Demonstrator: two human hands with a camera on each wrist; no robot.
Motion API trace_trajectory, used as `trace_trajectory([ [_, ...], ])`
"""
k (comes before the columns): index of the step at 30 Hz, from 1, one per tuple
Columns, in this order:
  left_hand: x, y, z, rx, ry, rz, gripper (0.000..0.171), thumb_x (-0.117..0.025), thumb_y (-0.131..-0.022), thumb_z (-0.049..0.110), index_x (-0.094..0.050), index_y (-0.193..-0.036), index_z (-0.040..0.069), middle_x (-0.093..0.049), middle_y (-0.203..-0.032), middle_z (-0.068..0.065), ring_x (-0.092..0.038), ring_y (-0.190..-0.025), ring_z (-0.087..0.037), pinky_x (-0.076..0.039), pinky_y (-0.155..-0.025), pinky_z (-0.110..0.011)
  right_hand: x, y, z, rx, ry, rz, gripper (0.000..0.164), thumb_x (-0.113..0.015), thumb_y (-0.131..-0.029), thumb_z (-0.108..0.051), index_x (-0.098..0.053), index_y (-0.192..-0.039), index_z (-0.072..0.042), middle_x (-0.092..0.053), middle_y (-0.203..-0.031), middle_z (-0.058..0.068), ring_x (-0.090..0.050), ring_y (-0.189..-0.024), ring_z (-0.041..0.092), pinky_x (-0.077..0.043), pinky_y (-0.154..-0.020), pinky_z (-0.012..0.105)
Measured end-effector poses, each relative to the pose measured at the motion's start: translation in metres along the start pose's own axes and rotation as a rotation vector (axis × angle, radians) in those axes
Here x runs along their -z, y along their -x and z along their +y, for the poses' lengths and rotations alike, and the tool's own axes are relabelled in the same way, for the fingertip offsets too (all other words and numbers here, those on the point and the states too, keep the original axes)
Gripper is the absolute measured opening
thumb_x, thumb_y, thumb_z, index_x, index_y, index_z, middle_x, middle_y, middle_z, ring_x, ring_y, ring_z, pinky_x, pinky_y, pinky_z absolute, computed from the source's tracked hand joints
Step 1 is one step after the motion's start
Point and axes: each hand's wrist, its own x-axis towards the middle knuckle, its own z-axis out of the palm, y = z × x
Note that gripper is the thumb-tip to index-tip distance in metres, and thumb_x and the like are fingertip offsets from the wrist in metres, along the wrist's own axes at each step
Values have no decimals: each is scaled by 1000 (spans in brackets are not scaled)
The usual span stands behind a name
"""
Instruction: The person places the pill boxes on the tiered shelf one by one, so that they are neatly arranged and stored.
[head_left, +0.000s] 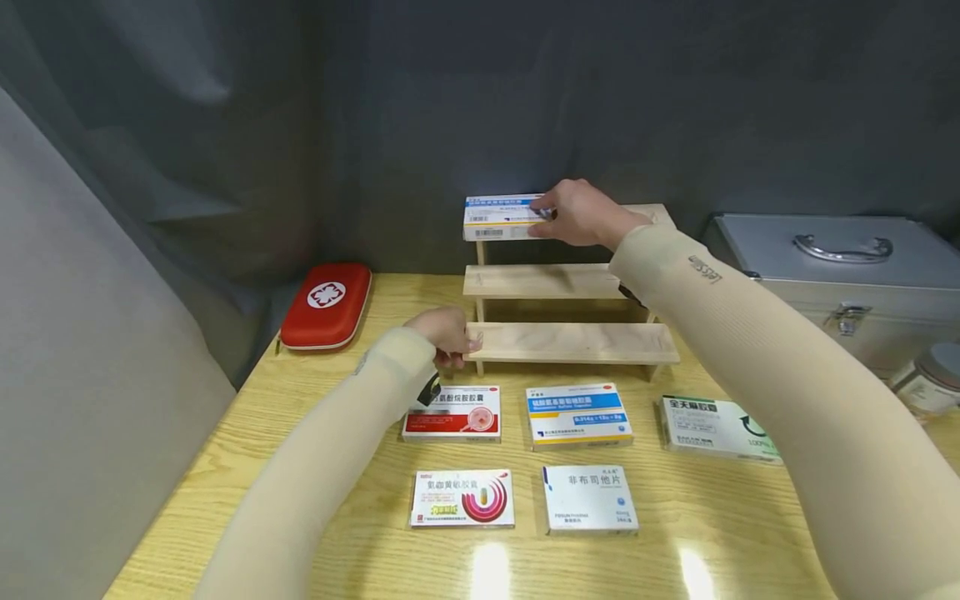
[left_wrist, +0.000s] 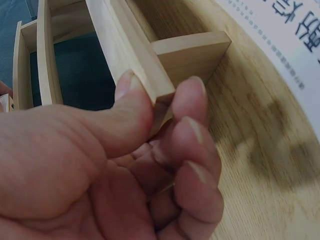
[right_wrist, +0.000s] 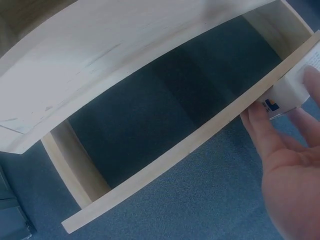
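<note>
A three-step wooden rack [head_left: 573,340] stands on the table. My left hand [head_left: 442,330] pinches the left end of its lowest board [left_wrist: 132,50] between thumb and fingers. At the top step's left end, my right hand [head_left: 583,213] grips a white and blue medicine box [head_left: 495,215] by its right end. In the right wrist view that box [right_wrist: 289,95] lies against the top board's edge; whether its full weight rests there I cannot tell. A similar blue and white medicine box [head_left: 579,417] lies flat before the rack.
Also flat on the table are a red and white box [head_left: 461,417], a pink-ringed box [head_left: 461,498], a plain white box [head_left: 590,498] and a green-white box [head_left: 712,427]. A red case [head_left: 327,307] lies left; a silver case [head_left: 847,258] and a jar [head_left: 930,375] stand right.
</note>
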Motion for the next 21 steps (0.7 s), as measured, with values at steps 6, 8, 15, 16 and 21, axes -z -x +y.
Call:
trace_trajectory([
  [6, -1, -5, 2, 10, -16, -7, 33, -58, -91, 30, -64, -89, -3, -68, -83, -14, -55, -56, -16, -49, -54, -26, 6, 9, 5, 15, 5, 11, 60, -60, -87, -42, -44, -137, -13, -62, -84, 6, -43, -66, 21, -35, -58, 33],
  [8, 0, -7, 2, 18, -18, -12, 33, -57, -91, 30, -63, -90, -2, -68, -84, -14, -55, -57, -16, -50, -58, -27, 11, 16, 7, 23, -4, 23, 59, -60, -87, -42, -45, -136, -13, -65, -94, 7, -49, -68, 20, -40, -62, 34],
  [15, 9, -12, -4, 29, -50, -47, 34, -54, -93, 32, -64, -78, 3, -67, -74, -7, -53, -51, -10, -45, -52, -21, 36, 65, 9, 80, 35, 100, 51, -60, -87, -41, -53, -130, -14, -66, -106, 8, -62, -83, 20, -48, -75, 41],
  [16, 10, -12, -5, 26, -50, -50, 34, -54, -93, 32, -63, -77, 4, -67, -74, -6, -52, -51, -9, -44, -51, -21, 39, 75, 8, 89, 56, 117, 49, -59, -88, -41, -54, -129, -15, -66, -101, 7, -62, -77, 19, -47, -72, 39],
  [21, 15, -10, -8, 3, -30, -59, 38, -53, -93, 33, -66, -82, -1, -69, -84, -11, -48, -51, -9, -42, -51, -21, 40, 139, 9, 104, 157, 222, 39, -60, -88, -36, -60, -122, -16, -61, -87, 3, -48, -54, 15, -37, -52, 32],
])
